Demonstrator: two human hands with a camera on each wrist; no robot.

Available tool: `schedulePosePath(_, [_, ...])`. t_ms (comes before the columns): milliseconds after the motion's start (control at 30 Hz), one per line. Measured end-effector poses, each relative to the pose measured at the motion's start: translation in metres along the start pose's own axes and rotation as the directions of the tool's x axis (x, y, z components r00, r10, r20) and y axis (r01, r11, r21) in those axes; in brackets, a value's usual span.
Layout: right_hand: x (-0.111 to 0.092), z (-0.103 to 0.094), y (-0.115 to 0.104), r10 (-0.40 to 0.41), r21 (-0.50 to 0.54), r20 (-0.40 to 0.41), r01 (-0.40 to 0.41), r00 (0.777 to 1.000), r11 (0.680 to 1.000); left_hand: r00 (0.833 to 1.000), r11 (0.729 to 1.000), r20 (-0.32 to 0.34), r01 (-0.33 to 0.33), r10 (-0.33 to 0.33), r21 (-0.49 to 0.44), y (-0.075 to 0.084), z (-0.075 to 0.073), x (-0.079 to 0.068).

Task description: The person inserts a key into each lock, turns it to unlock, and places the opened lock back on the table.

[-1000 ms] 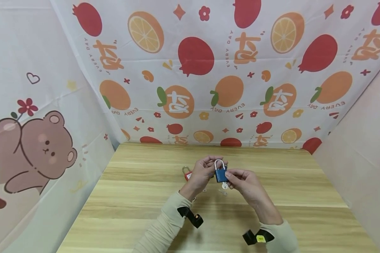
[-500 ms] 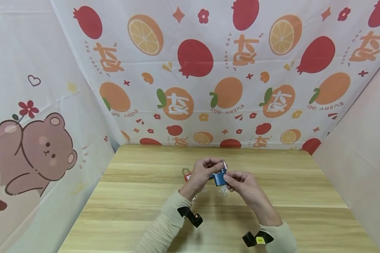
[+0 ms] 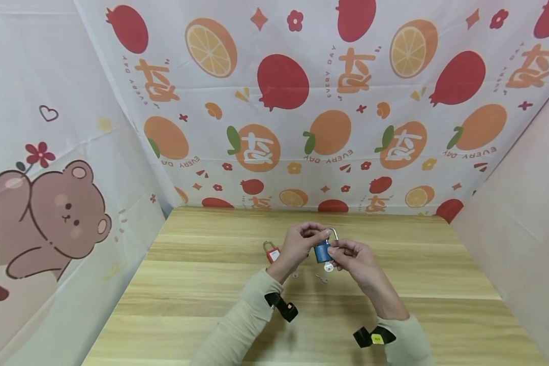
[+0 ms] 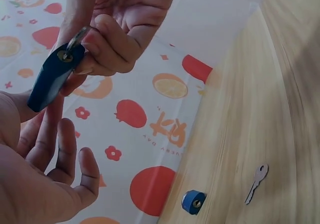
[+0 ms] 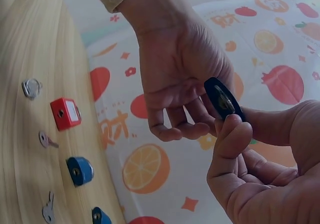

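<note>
Both hands hold a blue padlock (image 3: 322, 252) above the table. Its metal shackle (image 3: 335, 234) shows at the top right, and one end appears free of the body. A key (image 3: 328, 266) sits in the keyhole at the bottom. My left hand (image 3: 297, 248) pinches the upper part near the shackle with thumb and fingers. From the other side, my right hand (image 3: 359, 262) pinches the body and the key, its thumb on the lower right. In the right wrist view the padlock (image 5: 220, 97) is seen from its keyhole end, partly covered by fingers.
A red padlock (image 3: 273, 254) lies left of the hands. Loose keys (image 3: 322, 278) lie beneath them. The right wrist view shows two other blue padlocks, one nearer (image 5: 81, 171), and a round silvery metal thing (image 5: 32, 88). Patterned cloth (image 3: 283, 81) hangs behind the table.
The shackle first stood upright over the body, then turned aside; now it leans right, apparently with one end free. Both hands and the padlock have moved slightly up and right.
</note>
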State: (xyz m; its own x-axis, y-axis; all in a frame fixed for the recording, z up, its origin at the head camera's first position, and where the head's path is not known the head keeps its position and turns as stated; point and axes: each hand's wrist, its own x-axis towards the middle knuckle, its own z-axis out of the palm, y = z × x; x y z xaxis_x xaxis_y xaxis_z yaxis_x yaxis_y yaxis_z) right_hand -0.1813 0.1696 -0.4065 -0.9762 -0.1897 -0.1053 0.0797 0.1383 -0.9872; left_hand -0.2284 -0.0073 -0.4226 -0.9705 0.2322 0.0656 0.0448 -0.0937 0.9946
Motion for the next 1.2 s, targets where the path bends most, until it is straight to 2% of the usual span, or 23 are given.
schedulePosePath(167, [0.006,-0.006,0.001,0.015,-0.012,-0.040,-0.015,0.999,1.000,1.000,0.999,0.009,-0.003,0.002,0.045,0.000,0.003,0.007])
schedulePosePath(467, [0.023,-0.021,0.007,0.015,-0.038,-0.116,-0.019,0.993,0.999,0.994,0.989,0.104,-0.032,0.017,0.144,-0.002,0.009,0.023])
schedulePosePath(700, [0.036,-0.031,0.014,0.063,-0.027,-0.162,-0.069,0.985,0.997,0.989,0.963,0.148,-0.056,0.017,0.262,-0.011,0.012,0.034])
schedulePosePath(800, [0.044,-0.039,0.014,0.068,-0.027,-0.185,-0.074,0.980,0.997,0.985,0.956,0.169,-0.074,0.026,0.284,-0.013,0.016,0.042])
schedulePosePath(933, [0.052,-0.046,0.017,0.078,-0.038,-0.210,-0.087,0.975,0.995,0.981,0.932,0.192,-0.095,0.028,0.351,-0.017,0.020,0.051])
schedulePosePath(1033, [0.056,-0.050,0.023,0.106,-0.048,-0.222,-0.120,0.969,0.992,0.975,0.902,0.222,-0.104,0.009,0.418,-0.022,0.022,0.055])
schedulePosePath(1200, [0.066,-0.058,0.038,0.158,-0.066,-0.245,-0.179,0.956,0.982,0.971,0.866,0.240,-0.117,-0.004,0.486,-0.030,0.016,0.056])
